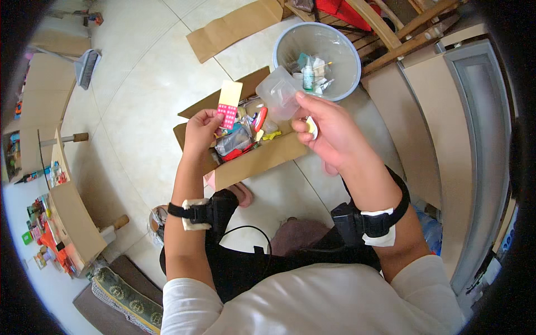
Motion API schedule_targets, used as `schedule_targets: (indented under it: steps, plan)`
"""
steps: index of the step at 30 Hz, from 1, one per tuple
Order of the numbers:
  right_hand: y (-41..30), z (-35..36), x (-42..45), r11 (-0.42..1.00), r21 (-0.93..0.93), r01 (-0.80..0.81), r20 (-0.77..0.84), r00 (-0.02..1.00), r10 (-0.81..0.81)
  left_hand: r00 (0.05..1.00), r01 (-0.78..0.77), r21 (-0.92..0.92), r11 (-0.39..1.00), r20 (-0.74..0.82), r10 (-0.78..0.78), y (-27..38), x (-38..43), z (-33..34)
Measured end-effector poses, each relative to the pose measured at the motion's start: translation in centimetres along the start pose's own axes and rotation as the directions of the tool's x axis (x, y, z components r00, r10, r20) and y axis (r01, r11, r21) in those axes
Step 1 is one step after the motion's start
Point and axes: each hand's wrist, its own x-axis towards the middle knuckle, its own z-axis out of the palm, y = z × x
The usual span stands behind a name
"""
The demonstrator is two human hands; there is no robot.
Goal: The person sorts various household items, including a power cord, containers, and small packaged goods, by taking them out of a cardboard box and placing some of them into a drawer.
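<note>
My left hand [202, 129] pinches a small card [229, 104], cream at the top and pink with white marks below. With thumb and fingers, my right hand [324, 127] grips a translucent plastic container [278, 93] by its edge. A small white and yellow object [311, 127] is also tucked in the curled fingers of that hand. Beneath both hands, an open cardboard box [264, 163] on the floor holds a mix of small items, among them a red and white object [260, 119], a grey pouch [233, 141] and a yellow item [272, 135].
Beyond the box stands a lined waste bin [358, 54] with a small bottle [308, 75] and scraps inside. Brown cardboard [236, 30] lies on the tiles. A wooden rack [389, 27] is at upper right, cabinets [435, 92] at right, a broom head [87, 69] at left.
</note>
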Motion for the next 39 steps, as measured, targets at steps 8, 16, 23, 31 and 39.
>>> schedule_targets:
  steps: [8,16,23,31,39]
  plan:
    - [0.5,0.3,0.7,0.994,0.098,-0.053,-0.019,0.998,0.055,0.997,-0.061,-0.173,0.983,-0.049,0.053,8.6,-9.1,1.8]
    - [0.4,-0.5,0.8,0.991,0.083,-0.105,0.083,0.992,0.098,0.981,-0.19,-0.157,0.969,-0.076,0.18,14.0,-15.7,1.3]
    - [0.8,1.0,0.7,0.96,0.269,-0.082,0.301,0.954,-0.002,0.947,-0.225,0.19,0.956,-0.187,0.26,22.6,-25.2,-3.5]
    - [2.1,2.3,2.3,0.974,0.181,-0.139,0.317,0.945,0.076,0.825,-0.057,0.431,0.901,-0.487,0.285,24.3,-35.6,-13.0]
    - [4.9,3.5,4.1,0.985,0.031,-0.168,0.184,0.97,0.16,0.727,0.209,0.137,0.968,-0.684,-0.06,1.7,-33.3,-21.4]
